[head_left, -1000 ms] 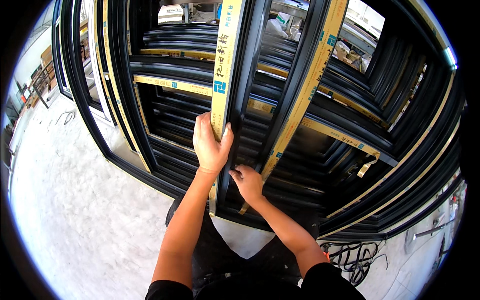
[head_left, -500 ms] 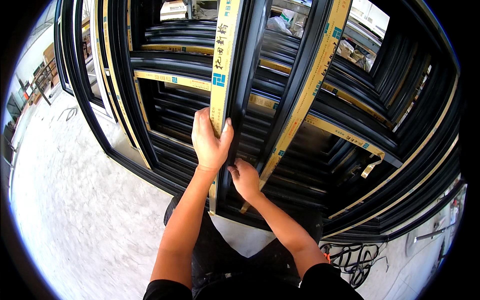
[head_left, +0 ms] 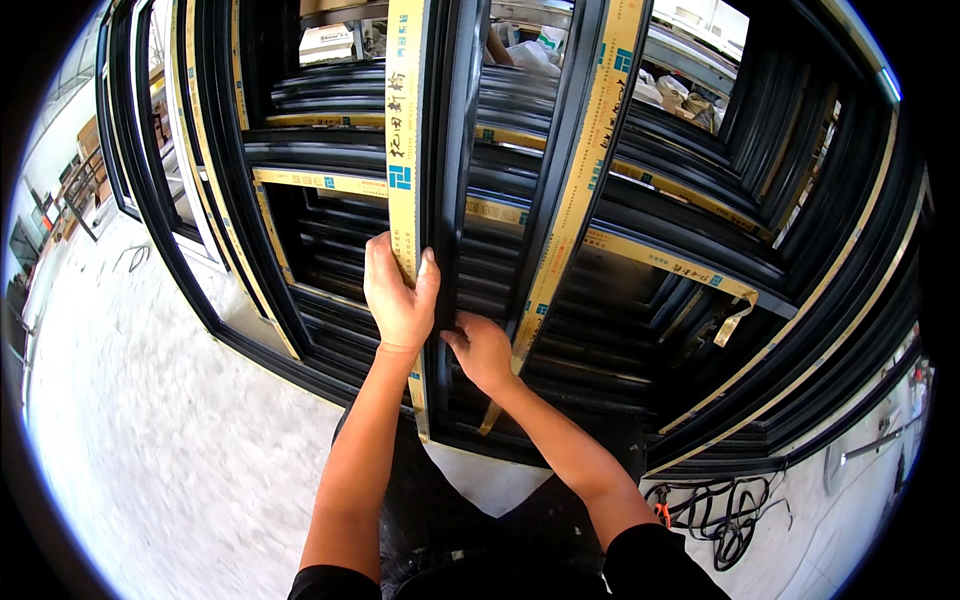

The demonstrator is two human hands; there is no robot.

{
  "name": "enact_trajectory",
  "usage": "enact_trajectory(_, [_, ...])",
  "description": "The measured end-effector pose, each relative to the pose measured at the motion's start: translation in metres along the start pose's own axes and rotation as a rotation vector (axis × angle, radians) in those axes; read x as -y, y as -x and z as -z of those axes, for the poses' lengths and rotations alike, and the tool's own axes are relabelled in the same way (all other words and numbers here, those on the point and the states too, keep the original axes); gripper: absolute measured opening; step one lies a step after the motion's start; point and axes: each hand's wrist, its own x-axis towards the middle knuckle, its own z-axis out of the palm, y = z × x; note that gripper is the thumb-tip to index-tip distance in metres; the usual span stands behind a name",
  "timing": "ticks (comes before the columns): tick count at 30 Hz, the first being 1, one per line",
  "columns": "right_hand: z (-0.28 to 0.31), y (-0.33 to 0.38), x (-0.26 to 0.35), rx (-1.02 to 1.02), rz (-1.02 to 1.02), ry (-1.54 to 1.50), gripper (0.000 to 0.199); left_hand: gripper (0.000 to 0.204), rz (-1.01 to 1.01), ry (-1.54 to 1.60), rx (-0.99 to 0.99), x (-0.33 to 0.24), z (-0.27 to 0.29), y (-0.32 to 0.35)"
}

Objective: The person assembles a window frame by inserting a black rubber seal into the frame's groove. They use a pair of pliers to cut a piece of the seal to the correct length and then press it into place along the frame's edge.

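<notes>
In front of me stands a black metal window frame (head_left: 445,150) with an upright bar faced in yellow printed protective film (head_left: 402,110). My left hand (head_left: 402,300) is wrapped round this bar, its thumb on the right side and its fingers on the left. Just below and to the right, my right hand (head_left: 482,352) is closed, knuckles up and fingers curled in against the bar's black side. Whatever its fingertips pinch, if anything, is hidden. To its right a second upright bar with yellow film (head_left: 575,215) slants down toward the same low edge.
More black frames (head_left: 160,200) lean in layers at the left, and others (head_left: 840,330) at the right. A torn film end (head_left: 733,325) hangs from a crossbar. Black cable or strip (head_left: 735,520) lies coiled on the pale floor (head_left: 150,400), beside an orange-handled tool (head_left: 661,508).
The whole view has shifted, so frames and hands appear further left and the hands slightly lower. Both hands keep their places on the bar, with little visible change in grip.
</notes>
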Motion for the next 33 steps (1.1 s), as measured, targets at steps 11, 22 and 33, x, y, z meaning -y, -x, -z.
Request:
enact_trajectory(11, [0.019, -0.020, 0.023, -0.013, -0.014, -0.046, 0.018, 0.034, -0.006, -0.026, 0.001, -0.003, 0.003, 0.002])
enact_trajectory(22, [0.037, -0.053, 0.044, -0.154, 0.148, -0.051, 0.015, 0.037, -0.012, -0.010, -0.011, 0.001, 0.001, 0.000])
enact_trajectory(33, [0.047, -0.071, 0.052, -0.189, 0.227, 0.003, 0.016, 0.037, -0.022, -0.020, -0.013, 0.002, 0.003, 0.001])
